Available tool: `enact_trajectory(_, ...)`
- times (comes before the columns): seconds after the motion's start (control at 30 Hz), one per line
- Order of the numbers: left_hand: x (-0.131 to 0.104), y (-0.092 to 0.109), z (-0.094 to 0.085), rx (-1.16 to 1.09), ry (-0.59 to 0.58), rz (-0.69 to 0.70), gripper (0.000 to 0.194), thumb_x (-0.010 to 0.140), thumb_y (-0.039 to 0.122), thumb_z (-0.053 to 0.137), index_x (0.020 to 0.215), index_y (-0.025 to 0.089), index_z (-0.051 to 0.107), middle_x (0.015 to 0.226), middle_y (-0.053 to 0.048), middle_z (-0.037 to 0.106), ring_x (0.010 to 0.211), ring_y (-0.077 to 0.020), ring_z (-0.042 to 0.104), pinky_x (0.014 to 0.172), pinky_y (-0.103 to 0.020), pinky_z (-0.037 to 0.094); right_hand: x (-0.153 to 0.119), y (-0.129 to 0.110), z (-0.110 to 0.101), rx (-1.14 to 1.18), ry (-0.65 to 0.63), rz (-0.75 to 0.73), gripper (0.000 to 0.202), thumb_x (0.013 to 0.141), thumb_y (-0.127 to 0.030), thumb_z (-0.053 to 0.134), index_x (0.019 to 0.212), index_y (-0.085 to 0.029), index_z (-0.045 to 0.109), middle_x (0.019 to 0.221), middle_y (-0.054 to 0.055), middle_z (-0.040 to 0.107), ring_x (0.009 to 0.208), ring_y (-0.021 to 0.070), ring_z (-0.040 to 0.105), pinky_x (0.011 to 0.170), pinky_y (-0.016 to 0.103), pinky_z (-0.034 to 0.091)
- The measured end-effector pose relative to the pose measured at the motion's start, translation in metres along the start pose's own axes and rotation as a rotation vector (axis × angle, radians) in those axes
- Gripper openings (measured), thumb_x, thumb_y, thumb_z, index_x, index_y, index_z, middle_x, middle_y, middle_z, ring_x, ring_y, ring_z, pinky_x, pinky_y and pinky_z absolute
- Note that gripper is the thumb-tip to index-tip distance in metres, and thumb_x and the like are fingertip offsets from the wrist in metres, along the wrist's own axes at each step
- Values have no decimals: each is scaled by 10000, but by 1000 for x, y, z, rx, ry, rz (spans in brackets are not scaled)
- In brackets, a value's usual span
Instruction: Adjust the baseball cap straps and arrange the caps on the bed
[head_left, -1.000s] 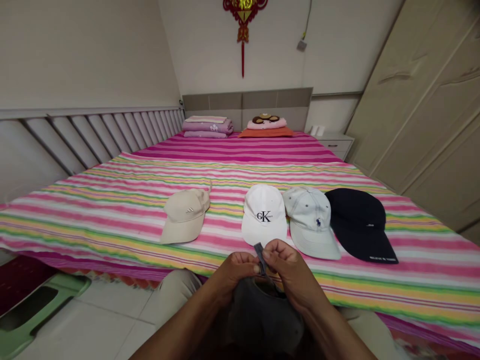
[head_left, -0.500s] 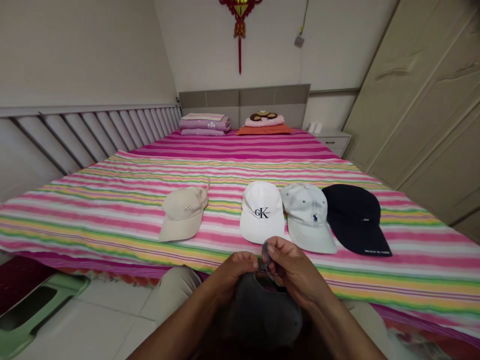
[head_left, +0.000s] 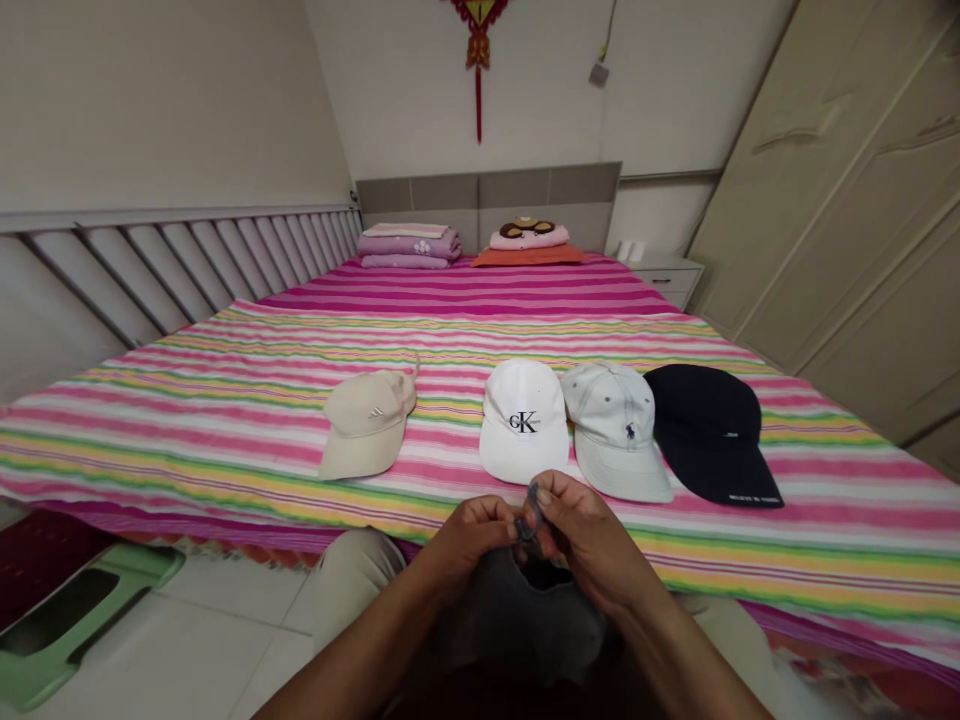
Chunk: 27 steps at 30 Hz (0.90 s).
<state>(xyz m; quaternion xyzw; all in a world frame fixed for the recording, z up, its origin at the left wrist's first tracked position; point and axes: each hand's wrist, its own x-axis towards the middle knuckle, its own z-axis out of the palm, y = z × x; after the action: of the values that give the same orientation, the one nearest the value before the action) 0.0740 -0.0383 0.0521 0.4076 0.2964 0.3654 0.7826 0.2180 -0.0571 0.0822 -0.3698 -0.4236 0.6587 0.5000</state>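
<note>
A dark grey cap (head_left: 525, 625) hangs low over my lap, its back opening turned up. My left hand (head_left: 469, 545) pinches one end of the cap's back strap (head_left: 525, 528), near the buckle area. The other end is pinched between the thumb and fingers of my right hand (head_left: 589, 535). Whether the two ends are joined is too small to tell. Beyond my hands on the bed lie a white cap (head_left: 525, 445), a pale blue cap (head_left: 622, 455) and a navy cap (head_left: 712, 430) side by side. A beige cap (head_left: 367, 430) sits apart to the left.
The bed (head_left: 225, 420) has a striped cover. Folded purple bedding (head_left: 409, 248) and an orange-and-pink stack (head_left: 529, 255) rest by the headboard (head_left: 480, 190). On the floor at left is a green stool (head_left: 97, 610). A wardrobe (head_left: 847, 220) stands at right.
My hands stay almost in place on the strap. The grey cap's body has tipped a little, so its back opening looks wider and darker. The caps on the bed have not moved.
</note>
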Motion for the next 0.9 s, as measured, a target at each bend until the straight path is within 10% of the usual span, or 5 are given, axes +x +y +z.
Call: enact_trajectory(0.9,-3,-3,0,-22,-7,26,233,550,173,711,600,125,488,499,-28,623,436,-117,569,451,-191,403,0,2,-7,30,25,138,196,578,-255,709,670,-133,587,432,-61,475,326,14,274,349,172,146)
